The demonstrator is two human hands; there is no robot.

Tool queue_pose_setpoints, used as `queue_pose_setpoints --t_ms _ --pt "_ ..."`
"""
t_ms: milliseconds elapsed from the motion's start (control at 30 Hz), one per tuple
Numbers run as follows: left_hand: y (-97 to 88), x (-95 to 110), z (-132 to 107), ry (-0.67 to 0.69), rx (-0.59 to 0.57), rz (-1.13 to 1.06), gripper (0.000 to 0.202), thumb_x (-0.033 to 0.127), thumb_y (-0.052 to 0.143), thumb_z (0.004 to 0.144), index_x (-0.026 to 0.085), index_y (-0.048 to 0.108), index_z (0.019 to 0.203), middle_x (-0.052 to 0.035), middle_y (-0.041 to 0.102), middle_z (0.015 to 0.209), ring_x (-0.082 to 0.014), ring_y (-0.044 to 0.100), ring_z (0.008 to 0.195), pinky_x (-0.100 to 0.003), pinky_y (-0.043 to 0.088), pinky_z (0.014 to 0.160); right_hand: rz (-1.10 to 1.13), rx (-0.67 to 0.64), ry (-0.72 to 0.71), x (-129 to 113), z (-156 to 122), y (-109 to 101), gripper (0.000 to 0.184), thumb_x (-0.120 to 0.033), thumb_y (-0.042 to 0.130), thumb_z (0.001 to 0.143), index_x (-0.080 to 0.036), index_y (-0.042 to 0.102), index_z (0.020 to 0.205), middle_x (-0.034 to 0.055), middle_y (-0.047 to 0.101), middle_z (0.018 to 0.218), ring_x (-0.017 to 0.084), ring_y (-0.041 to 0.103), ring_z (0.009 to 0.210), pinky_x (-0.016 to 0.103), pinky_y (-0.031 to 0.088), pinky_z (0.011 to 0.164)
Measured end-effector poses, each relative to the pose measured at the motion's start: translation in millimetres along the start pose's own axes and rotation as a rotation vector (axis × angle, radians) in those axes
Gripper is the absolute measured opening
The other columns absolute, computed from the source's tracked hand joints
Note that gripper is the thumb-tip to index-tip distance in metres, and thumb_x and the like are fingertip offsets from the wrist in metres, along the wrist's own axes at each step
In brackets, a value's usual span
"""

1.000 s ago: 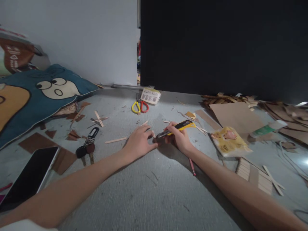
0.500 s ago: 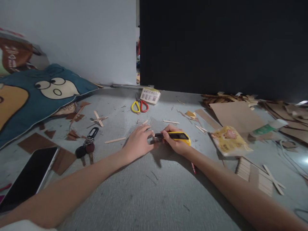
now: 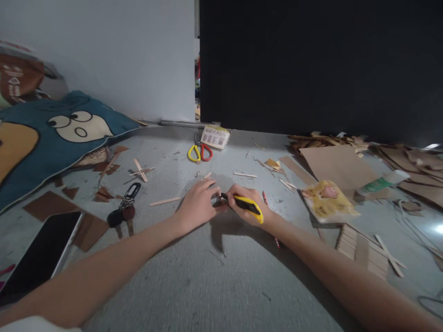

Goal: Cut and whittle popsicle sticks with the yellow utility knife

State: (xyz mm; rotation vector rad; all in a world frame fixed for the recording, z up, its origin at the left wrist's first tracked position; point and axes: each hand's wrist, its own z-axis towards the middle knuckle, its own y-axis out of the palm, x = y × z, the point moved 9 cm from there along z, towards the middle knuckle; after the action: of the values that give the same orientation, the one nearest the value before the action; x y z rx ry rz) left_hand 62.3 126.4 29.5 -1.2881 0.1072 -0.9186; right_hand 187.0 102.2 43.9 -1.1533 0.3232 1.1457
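My right hand [image 3: 247, 203] is closed around a yellow and black utility knife [image 3: 251, 207]. The knife's front end points left, toward the fingertips of my left hand [image 3: 198, 202]. Those left fingers are curled in a pinch low over the table; whatever is between them is too small and covered to make out. A wooden craft stick [image 3: 164, 201] lies just left of my left hand. Beyond the hands, another craft stick [image 3: 245, 174] rests flat. A red patterned pencil [image 3: 265, 198] lies partly under my right wrist.
Scissors [image 3: 200, 152] and a small white packet [image 3: 215, 137] lie at the back. On the left are keys [image 3: 128, 211], a phone [image 3: 43, 251] and a blue cushion [image 3: 74, 138]. A yellow bag [image 3: 327, 200], a glue stick [image 3: 382, 182], cardboard [image 3: 339, 166] and bundled craft sticks [image 3: 362, 251] fill the right.
My right hand has turned the utility knife, so its rear end has swung down toward me and its body is more tilted. More of the pencil shows. My left hand has stayed nearly in place.
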Motion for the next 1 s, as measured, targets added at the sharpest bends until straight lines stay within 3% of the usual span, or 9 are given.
queue_pose_setpoints --t_ms 233,600,767,900,1000 --pt "-0.7 0.2 1.0 0.000 -0.013 0.017 0.020 0.035 0.082 0.086 0.021 0.073 0.097 -0.0139 0.068 0.138 -0.0363 0.052 0.148 -0.053 0.046 0.121 0.307 0.144 0.358 42.4 1.4 -3.6 0.035 -0.054 0.059 0.095 -0.026 0.053 0.076 -0.0032 0.061 0.055 0.015 0.057 0.049 0.028 0.045 0.052" --pt "-0.2 -0.9 0.4 -0.002 -0.010 0.022 0.026 0.042 0.085 0.085 0.020 0.076 0.096 -0.0163 0.069 0.140 -0.0381 0.052 0.148 -0.056 0.046 0.121 0.698 0.294 0.624 77.5 0.5 1.8 0.030 -0.048 0.076 0.072 -0.022 0.061 0.075 0.0013 0.068 0.055 0.015 0.058 0.042 0.025 0.045 0.042" --pt "-1.0 0.7 0.5 0.005 -0.016 0.042 0.026 0.042 0.085 0.085 0.020 0.076 0.096 -0.0163 0.069 0.138 -0.0386 0.051 0.148 -0.056 0.047 0.120 0.537 0.323 0.512 71.8 -2.7 -10.8 0.033 -0.055 0.069 0.083 -0.024 0.059 0.078 -0.0003 0.067 0.058 0.015 0.059 0.043 0.026 0.045 0.044" --pt "-0.6 1.3 0.6 0.011 -0.012 0.050 0.022 0.036 0.086 0.084 0.021 0.077 0.097 -0.0140 0.070 0.137 -0.0366 0.055 0.144 -0.055 0.048 0.119 0.164 0.217 0.289 42.3 -3.2 -17.5 0.034 -0.055 0.061 0.096 -0.026 0.058 0.079 -0.0021 0.066 0.057 0.015 0.062 0.052 0.026 0.049 0.055" --pt "-0.9 2.0 -0.3 0.018 0.010 0.046 0.022 0.034 0.086 0.084 0.020 0.077 0.098 -0.0146 0.070 0.137 -0.0358 0.058 0.141 -0.054 0.049 0.119 0.008 0.153 0.137 21.5 -3.1 -16.1 0.034 -0.051 0.058 0.100 -0.025 0.058 0.078 -0.0020 0.066 0.058 0.014 0.061 0.053 0.025 0.049 0.058"
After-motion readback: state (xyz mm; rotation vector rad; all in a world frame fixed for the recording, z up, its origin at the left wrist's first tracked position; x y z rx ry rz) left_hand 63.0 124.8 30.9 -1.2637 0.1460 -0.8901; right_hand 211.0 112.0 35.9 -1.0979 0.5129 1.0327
